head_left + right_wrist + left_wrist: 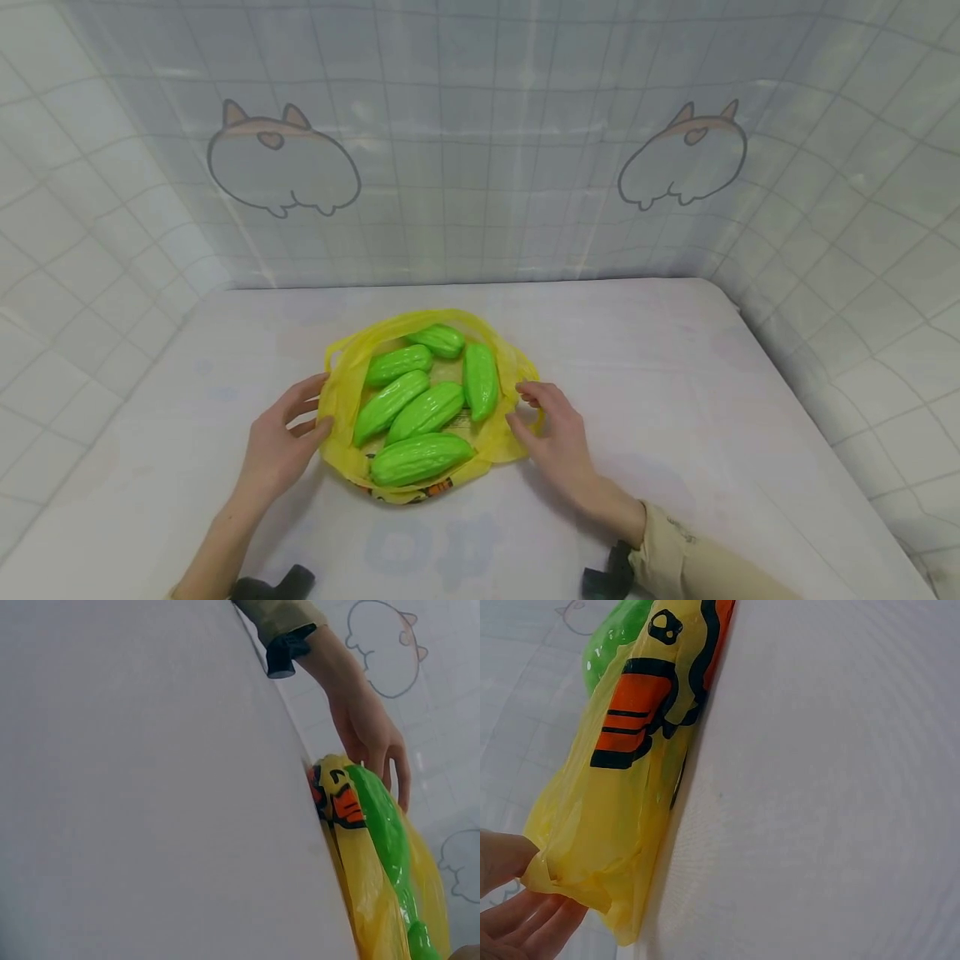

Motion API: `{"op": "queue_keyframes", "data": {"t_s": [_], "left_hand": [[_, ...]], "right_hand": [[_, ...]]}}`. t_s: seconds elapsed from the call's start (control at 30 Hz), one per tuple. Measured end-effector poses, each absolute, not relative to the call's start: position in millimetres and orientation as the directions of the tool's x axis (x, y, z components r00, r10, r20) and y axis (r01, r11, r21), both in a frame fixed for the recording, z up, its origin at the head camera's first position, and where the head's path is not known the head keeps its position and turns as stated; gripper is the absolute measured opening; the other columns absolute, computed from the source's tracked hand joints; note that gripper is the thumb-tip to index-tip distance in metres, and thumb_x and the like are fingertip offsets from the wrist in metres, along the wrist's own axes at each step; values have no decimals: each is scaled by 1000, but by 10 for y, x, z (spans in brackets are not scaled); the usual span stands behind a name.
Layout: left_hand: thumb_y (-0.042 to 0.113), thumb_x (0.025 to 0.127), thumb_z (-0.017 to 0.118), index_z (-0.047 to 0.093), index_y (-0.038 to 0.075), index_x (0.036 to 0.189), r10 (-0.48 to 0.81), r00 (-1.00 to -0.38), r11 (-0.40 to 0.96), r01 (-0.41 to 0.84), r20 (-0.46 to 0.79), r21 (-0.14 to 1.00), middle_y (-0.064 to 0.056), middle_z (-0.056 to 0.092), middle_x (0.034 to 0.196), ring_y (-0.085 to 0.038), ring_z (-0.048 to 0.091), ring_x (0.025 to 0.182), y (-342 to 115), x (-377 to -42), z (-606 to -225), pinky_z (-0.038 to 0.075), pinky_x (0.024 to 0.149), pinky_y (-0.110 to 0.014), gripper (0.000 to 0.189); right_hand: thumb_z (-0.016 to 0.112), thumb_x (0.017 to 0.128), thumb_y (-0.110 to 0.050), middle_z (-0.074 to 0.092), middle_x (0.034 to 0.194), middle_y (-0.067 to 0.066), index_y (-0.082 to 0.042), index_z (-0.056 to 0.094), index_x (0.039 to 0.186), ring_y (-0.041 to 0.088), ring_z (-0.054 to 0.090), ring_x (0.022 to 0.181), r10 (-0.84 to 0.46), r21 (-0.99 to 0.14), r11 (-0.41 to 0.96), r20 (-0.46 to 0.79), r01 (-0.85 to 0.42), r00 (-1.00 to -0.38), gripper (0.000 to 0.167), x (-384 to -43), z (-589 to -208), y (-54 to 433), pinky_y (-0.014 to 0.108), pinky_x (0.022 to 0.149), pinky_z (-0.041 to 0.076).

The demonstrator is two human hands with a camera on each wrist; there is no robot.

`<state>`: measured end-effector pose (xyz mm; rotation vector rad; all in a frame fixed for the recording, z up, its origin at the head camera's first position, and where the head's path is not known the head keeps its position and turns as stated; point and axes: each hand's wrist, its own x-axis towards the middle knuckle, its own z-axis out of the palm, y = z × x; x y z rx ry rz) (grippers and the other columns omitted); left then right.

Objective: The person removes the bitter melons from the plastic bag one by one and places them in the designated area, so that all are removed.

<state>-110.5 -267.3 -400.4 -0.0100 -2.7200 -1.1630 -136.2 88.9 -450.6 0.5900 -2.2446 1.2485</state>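
A yellow plastic bag [345,417] lies on the table with its mouth spread wide, dark and orange print along its lower front. Several shiny bright-green ridged gourds, resembling bitter melons [422,458], sit inside. My left hand [281,437] holds the bag's left rim, thumb nearer me and fingers farther back. In the left wrist view, its thumb [506,861] and fingers meet the yellow plastic; fingertips are partly hidden. At the right rim, my right hand [558,437] holds the bag with curled fingers and thumb, beside a loop of the bag's handle.
A pale table [652,375] carries the bag, its far edge against a tiled-pattern curtain [480,167] with corgi drawings. Similar sheets rise on both sides. Black wrist mounts [611,573] are strapped at both wrists.
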Motion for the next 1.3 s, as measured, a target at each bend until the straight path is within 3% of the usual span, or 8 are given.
{"op": "queue_keyframes", "data": {"t_s": [0.2,0.47,0.57,0.67,0.73,0.9,1.2,1.3], "left_hand": [[4,93,62,48,11,147,-66,-983,696,79,173,714,-16,54,144,-36,59,119,-2676,-1103,-4013,45,80,3,56],[3,93,62,48,11,147,-63,-982,700,83,176,710,-16,54,144,-36,59,119,-2673,-1104,-4022,46,81,2,57],[3,93,62,48,11,147,-64,-982,705,81,177,705,-16,54,144,-36,59,119,-2672,-1108,-4021,50,83,-2,57],[4,93,62,47,11,147,-65,-982,714,79,178,696,-16,54,144,-36,59,119,-2673,-1112,-4024,57,87,-16,57],[4,93,62,47,11,148,-65,-982,716,76,175,694,-16,54,144,-36,59,119,-2675,-1113,-4028,58,89,-27,57],[4,94,62,47,11,148,-69,-983,715,71,171,695,-16,53,145,-36,59,119,-2680,-1112,-4028,57,90,-37,57],[4,93,63,47,12,148,-63,-982,708,81,177,701,-15,53,145,-35,59,119,-2702,-1115,-4071,59,87,-22,57],[3,93,63,47,12,148,-59,-982,707,86,180,702,-15,53,144,-35,59,119,-2705,-1121,-4082,59,89,-29,57]], "right_hand": [[80,81,-12,65,119,13,2,63,123,28,66,98,-135,-679,496,556,-542,-820,47,-1357,-4526,749,41,83,59],[81,81,-38,58,129,10,-5,58,133,24,62,108,-123,-732,561,389,-388,-913,66,-1359,-4507,585,44,93,55],[81,80,-45,57,131,10,-4,57,134,25,61,109,-113,-729,584,363,-357,-925,72,-1363,-4502,542,45,94,54],[80,79,-49,56,132,11,-3,55,136,28,59,113,-104,-717,614,342,-330,-934,77,-1372,-4507,509,48,96,53],[80,79,-49,55,134,12,-3,53,137,30,58,116,-102,-712,626,328,-317,-939,79,-1378,-4514,495,49,98,53],[79,82,-45,55,134,12,-3,52,138,29,58,115,-99,-712,628,328,-315,-939,74,-1400,-4540,476,49,97,53],[78,83,-35,59,128,9,-5,57,133,24,61,109,-96,-707,618,367,-344,-925,62,-1412,-4580,501,45,91,55],[76,83,-32,61,127,10,-5,58,131,25,62,110,-98,-706,616,371,-349,-924,59,-1409,-4580,515,45,92,55]]}}
